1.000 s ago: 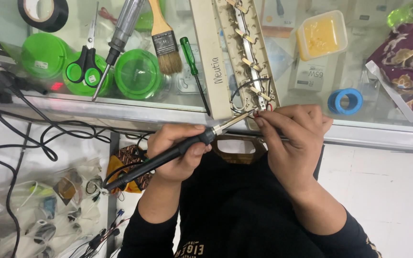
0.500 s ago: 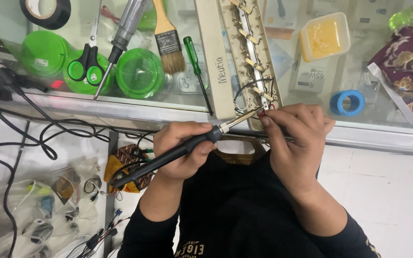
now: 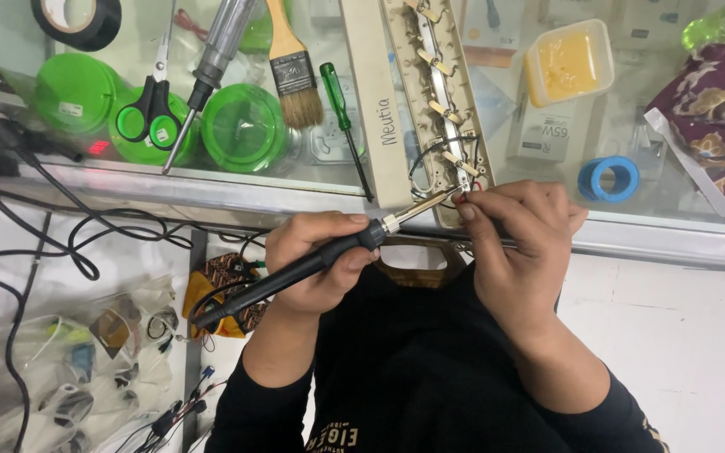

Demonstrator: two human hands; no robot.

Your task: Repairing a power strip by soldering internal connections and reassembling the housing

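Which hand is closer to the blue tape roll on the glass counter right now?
Right. The right hand sits just left of and below the blue tape roll, pinching at the wires. The left hand, gripping the soldering iron, is much farther left.

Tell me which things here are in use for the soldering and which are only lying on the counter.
In use:
- soldering iron in left hand
- opened power strip
- right hand, at its end by the tip

Lying about:
- scissors
- paintbrush
- green screwdriver
- blue tape roll
- black tape roll
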